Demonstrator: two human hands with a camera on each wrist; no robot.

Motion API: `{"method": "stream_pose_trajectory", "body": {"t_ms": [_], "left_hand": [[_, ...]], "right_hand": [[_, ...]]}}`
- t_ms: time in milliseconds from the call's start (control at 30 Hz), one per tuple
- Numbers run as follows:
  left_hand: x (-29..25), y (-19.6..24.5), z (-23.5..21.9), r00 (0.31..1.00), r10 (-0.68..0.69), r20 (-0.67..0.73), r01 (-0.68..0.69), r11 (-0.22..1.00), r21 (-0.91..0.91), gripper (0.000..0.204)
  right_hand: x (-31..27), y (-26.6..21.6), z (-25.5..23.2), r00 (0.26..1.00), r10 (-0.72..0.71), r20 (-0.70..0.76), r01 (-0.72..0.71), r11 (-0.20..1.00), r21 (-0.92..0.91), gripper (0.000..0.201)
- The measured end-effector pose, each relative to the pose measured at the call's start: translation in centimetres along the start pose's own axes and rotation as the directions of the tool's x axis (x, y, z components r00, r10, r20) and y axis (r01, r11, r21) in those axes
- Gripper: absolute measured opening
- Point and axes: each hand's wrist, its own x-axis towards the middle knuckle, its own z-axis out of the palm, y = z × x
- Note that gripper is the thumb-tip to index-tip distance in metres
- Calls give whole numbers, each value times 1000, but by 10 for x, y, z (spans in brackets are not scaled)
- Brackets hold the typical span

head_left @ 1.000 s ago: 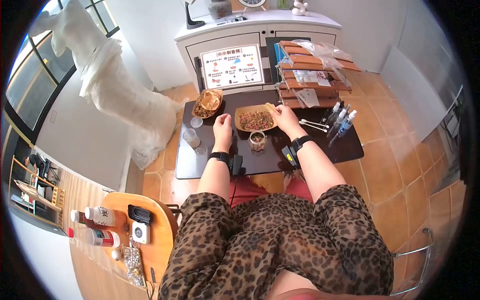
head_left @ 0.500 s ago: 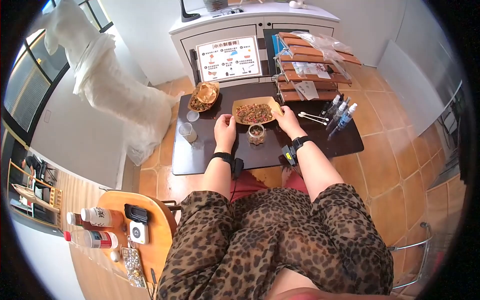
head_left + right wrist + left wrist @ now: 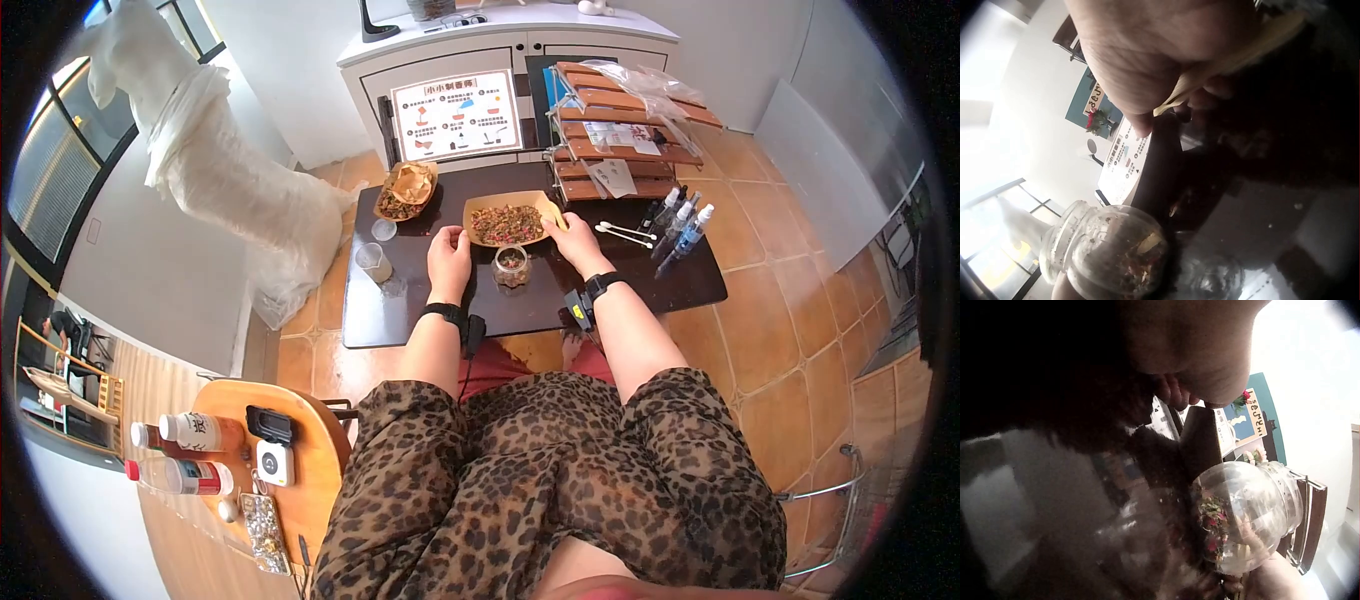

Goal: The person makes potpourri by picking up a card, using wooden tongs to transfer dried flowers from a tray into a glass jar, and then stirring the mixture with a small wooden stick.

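Observation:
An open kraft-paper tray (image 3: 480,238) of dried petals and herbs lies on the dark table. At its left end, my left hand (image 3: 449,266) has curled fingertips pinching the edge. My right hand (image 3: 573,246) is at the opposite end, gripping a flat tan strip (image 3: 1235,62) that lies against the palm; its kind cannot be told. Between the hands, just in front of the tray, stands a clear glass jar (image 3: 511,268), open at the top. Some dried petals (image 3: 1213,525) show inside the jar in the left wrist view.
Left on the table (image 3: 430,325) are a second paper tray (image 3: 404,192), a small clear lid (image 3: 384,230) and a plastic cup (image 3: 374,264). White-tipped sticks (image 3: 628,235) and several spray bottles (image 3: 684,235) stand right. A slatted wooden rack (image 3: 620,150) and printed sign (image 3: 458,115) rise behind.
My left hand has moved forward and right to the tray's left end. The right hand has lowered the tan strip against the tray's right end. The view has tilted slightly.

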Motion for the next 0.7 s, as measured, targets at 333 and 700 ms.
{"method": "stream_pose_trajectory", "body": {"t_ms": [333,700], "left_hand": [[0,5,2,1000,17,-21,-16,999,32,28],[0,1,5,998,65,-13,-63,992,110,30]], "right_hand": [[25,21,8,991,-34,-132,51,990,129,42],[-4,-52,-27,956,-279,87,286,827,-484,26]]}}
